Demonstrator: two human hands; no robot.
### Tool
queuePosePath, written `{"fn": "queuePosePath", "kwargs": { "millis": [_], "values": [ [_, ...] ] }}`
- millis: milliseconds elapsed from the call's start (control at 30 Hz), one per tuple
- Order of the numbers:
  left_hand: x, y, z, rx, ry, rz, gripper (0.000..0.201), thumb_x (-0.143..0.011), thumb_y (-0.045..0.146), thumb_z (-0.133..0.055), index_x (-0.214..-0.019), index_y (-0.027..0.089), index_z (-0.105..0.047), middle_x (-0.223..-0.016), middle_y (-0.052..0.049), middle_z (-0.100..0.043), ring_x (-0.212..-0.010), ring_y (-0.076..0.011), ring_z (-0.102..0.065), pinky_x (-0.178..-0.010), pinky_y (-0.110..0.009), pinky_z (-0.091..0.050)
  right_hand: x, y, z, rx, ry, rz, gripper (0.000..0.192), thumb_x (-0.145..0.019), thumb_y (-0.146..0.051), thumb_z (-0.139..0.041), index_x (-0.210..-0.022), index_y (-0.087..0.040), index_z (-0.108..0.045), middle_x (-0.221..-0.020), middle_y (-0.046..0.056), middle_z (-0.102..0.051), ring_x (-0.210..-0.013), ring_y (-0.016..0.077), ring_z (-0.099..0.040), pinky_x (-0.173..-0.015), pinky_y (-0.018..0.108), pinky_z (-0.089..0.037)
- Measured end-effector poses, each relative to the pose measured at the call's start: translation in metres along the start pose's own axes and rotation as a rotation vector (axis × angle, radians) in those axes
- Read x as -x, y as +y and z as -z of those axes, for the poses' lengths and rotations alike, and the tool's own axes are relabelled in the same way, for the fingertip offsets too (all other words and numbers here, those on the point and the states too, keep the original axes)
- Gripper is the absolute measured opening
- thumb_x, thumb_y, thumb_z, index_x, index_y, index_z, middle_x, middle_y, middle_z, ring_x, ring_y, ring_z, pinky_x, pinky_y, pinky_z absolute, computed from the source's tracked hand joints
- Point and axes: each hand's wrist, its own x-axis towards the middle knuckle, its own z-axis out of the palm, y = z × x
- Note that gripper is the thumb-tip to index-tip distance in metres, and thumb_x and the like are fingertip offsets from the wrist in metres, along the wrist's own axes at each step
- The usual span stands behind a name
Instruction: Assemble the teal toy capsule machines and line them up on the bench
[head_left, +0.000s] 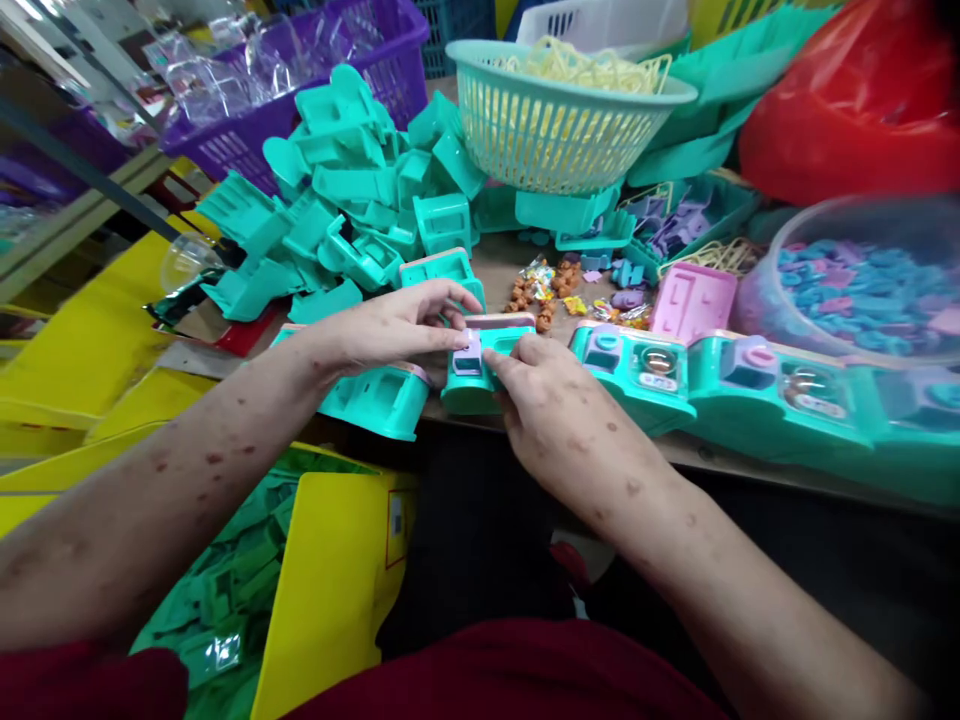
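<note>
While the left hand, thumb and fingers apart, touched a boxy lilac block on a glossy teal plastic housing, the right hand curled against its other end; whether it gripped was unclear. Round-cornered and pink-edged, the housing lay at the worktop's near edge. Beyond stood a slatted basket of tangled yellow cords.

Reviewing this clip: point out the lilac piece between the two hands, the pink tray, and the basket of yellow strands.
Lilac piece (467, 360): head view, on its front face.
Pink tray (694, 304): head view, on its flat middle.
Basket (553, 140): head view, on its slotted outer wall.
</note>
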Motion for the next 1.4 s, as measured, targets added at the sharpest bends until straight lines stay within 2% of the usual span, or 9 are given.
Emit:
{"fn": "queuePosePath", "kwargs": {
  "millis": [133,267,433,567,633,933,1167,1267,1400],
  "values": [
    [0.001,-0.002,0.003,-0.08,-0.011,0.063,0.066,-0.088,0.06,-0.086,-0.144,0.032,-0.065,-0.143,-0.008,-0.069,-0.111,-0.0247,-0.073,-0.078,-0.029,-0.062,0.004,0.004,-0.005,-0.015,0.061,0.017,0.05,-0.099,0.0,-0.046,-0.145,-0.003,-0.067,-0.127,0.023,-0.069,-0.121,0.0336,-0.064,-0.108,0.049,-0.055],
    [-0.003,-0.005,0.006,-0.1,-0.063,0.049,0.058,-0.091,0.063,-0.081,-0.135,0.027,-0.072,-0.128,-0.008,-0.074,-0.117,-0.0266,-0.071,-0.078,-0.026,-0.058,0.004,0.009,-0.008,-0.006,0.062,0.043,0.069,-0.098,0.001,-0.045,-0.167,-0.006,-0.048,-0.129,0.022,-0.068,-0.118,0.0336,-0.065,-0.105,0.051,-0.057],
    [-0.008,-0.009,0.006,-0.127,-0.07,0.003,0.051,-0.091,0.061,-0.081,-0.127,0.025,-0.073,-0.11,-0.006,-0.075,-0.096,-0.0229,-0.072,-0.069,-0.027,-0.054,0.002,0.011,-0.007,0.01,0.051,0.078,0.066,-0.098,-0.002,-0.048,-0.163,-0.01,-0.056,-0.123,0.019,-0.068,-0.112,0.0319,-0.066,-0.101,0.048,-0.058],
    [-0.008,-0.01,0.004,-0.196,-0.053,-0.123,0.043,-0.094,0.057,-0.078,-0.118,0.022,-0.074,-0.102,-0.005,-0.075,-0.097,-0.0225,-0.072,-0.078,-0.03,-0.056,0.0,0.009,-0.005,0.081,0.01,0.082,0.066,-0.097,-0.001,-0.048,-0.162,-0.007,-0.056,-0.123,0.021,-0.068,-0.111,0.033,-0.064,-0.1,0.049,-0.057],
    [-0.007,-0.012,0.003,-0.211,-0.049,-0.158,0.045,-0.095,0.058,-0.077,-0.119,0.02,-0.073,-0.1,-0.005,-0.076,-0.096,-0.0216,-0.072,-0.08,-0.03,-0.057,0.0,0.006,-0.003,0.134,-0.003,0.08,0.067,-0.097,-0.002,-0.048,-0.163,-0.007,-0.055,-0.124,0.021,-0.067,-0.109,0.0334,-0.063,-0.099,0.05,-0.057],
    [-0.008,-0.024,0.006,-0.187,-0.081,-0.197,0.054,-0.097,0.062,-0.073,-0.129,0.018,-0.069,-0.102,-0.006,-0.073,-0.077,-0.016,-0.068,-0.062,-0.024,-0.053,-0.002,0.008,-0.007,0.172,-0.015,0.091,0.071,-0.095,-0.001,-0.048,-0.166,-0.01,-0.053,-0.123,0.019,-0.068,-0.111,0.0351,-0.063,-0.101,0.052,-0.059],
    [-0.015,-0.017,0.01,-0.258,-0.078,-0.183,0.063,-0.086,0.066,-0.077,-0.127,0.017,-0.073,-0.107,-0.007,-0.078,-0.088,-0.0194,-0.071,-0.067,-0.025,-0.053,-0.008,-0.015,0.002,0.292,-0.081,0.049,0.068,-0.096,0.002,-0.043,-0.164,0.001,-0.052,-0.128,0.027,-0.069,-0.12,0.0386,-0.064,-0.113,0.055,-0.055],
    [-0.017,-0.012,0.011,-0.299,-0.051,-0.221,0.062,-0.084,0.066,-0.076,-0.12,0.017,-0.077,-0.108,-0.009,-0.081,-0.093,-0.0223,-0.074,-0.076,-0.028,-0.057,-0.003,-0.015,-0.002,0.233,-0.025,0.023,0.069,-0.098,0.001,-0.045,-0.166,-0.007,-0.051,-0.127,0.023,-0.069,-0.117,0.0359,-0.066,-0.109,0.054,-0.058],
    [-0.009,-0.006,0.013,-0.411,0.103,-0.308,0.052,-0.091,0.058,-0.071,-0.121,0.015,-0.078,-0.117,-0.012,-0.081,-0.107,-0.0263,-0.075,-0.093,-0.034,-0.057,0.012,-0.013,-0.005,0.036,0.199,0.081,0.061,-0.104,-0.01,-0.055,-0.165,-0.012,-0.051,-0.127,0.019,-0.067,-0.119,0.034,-0.067,-0.11,0.053,-0.06]
  ]
}}
